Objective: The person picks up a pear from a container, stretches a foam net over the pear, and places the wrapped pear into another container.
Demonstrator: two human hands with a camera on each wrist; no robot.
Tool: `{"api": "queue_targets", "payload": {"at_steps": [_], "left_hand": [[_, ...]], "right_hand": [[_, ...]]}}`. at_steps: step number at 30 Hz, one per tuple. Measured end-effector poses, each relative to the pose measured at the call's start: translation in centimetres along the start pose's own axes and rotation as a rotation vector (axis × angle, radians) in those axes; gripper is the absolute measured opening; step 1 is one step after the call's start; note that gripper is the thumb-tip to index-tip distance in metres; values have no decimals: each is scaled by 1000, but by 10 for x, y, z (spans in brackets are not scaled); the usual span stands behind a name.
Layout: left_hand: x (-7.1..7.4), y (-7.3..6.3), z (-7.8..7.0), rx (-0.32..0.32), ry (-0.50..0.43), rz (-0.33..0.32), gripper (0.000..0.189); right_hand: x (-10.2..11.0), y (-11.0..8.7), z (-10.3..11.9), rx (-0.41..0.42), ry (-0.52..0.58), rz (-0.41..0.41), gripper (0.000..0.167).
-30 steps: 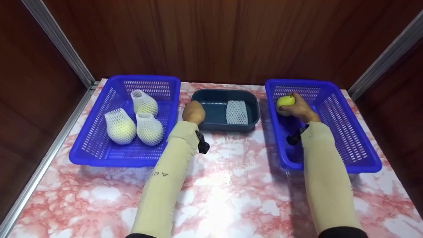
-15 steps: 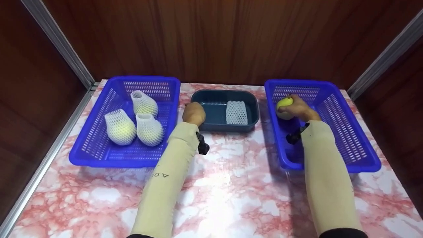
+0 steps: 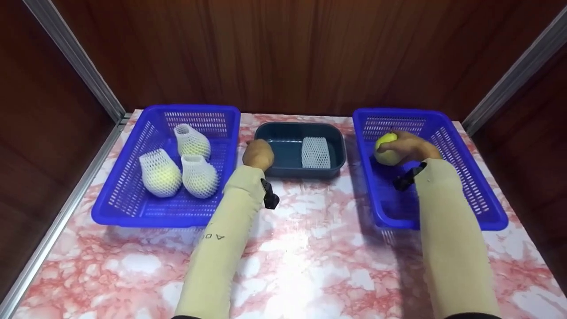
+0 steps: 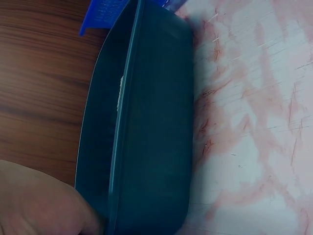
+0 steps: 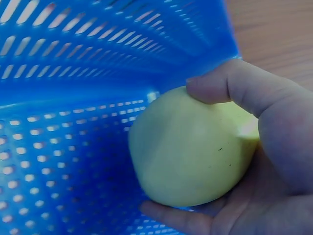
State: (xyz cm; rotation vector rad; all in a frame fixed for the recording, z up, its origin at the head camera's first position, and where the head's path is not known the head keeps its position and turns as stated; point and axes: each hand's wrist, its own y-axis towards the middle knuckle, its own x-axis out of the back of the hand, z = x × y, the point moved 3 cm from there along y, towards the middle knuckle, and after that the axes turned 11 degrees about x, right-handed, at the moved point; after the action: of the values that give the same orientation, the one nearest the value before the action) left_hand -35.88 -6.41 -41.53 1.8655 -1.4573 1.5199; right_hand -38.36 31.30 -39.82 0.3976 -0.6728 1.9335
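In the right blue basket, my right hand grips a yellow-green pear near the basket's left wall. The right wrist view has the thumb across its upper side and a finger underneath. My left hand is at the left end of a dark teal box, its back turned up. In the left wrist view, the hand overlaps the box's rim; its fingertips are hidden, so I cannot tell whether they grip it. A flat white foam net sleeve lies inside the box, toward its right end.
On the left, another blue basket holds several pale yellow fruits in white foam nets. All containers stand on a red-and-white marbled table. A dark wood-grain panel rises behind them, with side walls left and right.
My right hand has shifted a little to the right and nearer to me with the pear, which is turned somewhat in its grip. The left hand stays at the box's end.
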Motion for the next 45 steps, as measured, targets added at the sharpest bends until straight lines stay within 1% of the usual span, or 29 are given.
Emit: {"api": "queue_targets", "payload": {"at_steps": [2,4,7,10,12,14,17,19,26,32,34,39,42,45], "left_hand": [[0,0,0,-1,2,5,57],[0,0,-1,0,4,8,58],[0,0,0,6,1,5,58],[1,0,1,11,-10,5,59],[1,0,1,7,-10,10,59],[0,0,2,-6,-1,20,59],[-1,2,2,-25,34,37,59],[-2,2,2,-34,48,38,58],[0,-1,2,-40,22,19,56],[0,2,1,-28,22,31,55],[0,4,1,-27,26,37,55],[-1,5,2,-28,40,44,56],[-1,4,2,-22,30,37,56],[-1,6,2,-18,37,43,56]], "right_hand": [[4,-4,5,-11,8,17,68],[8,-8,12,-9,-19,15,68],[13,-13,23,-6,-93,5,79],[16,-17,34,-1,-166,-22,87],[18,-19,39,-1,-188,-36,92],[17,-21,43,3,-197,-58,87],[16,-25,49,19,-191,-75,85],[16,-27,53,45,-191,-96,75],[17,-41,71,144,-164,-153,57],[14,-58,90,192,-154,-162,57],[13,-65,96,205,-172,-165,58],[7,-83,108,215,-173,-166,60],[2,-91,114,249,-171,-168,59],[-5,-98,119,315,-163,-179,55]]}}
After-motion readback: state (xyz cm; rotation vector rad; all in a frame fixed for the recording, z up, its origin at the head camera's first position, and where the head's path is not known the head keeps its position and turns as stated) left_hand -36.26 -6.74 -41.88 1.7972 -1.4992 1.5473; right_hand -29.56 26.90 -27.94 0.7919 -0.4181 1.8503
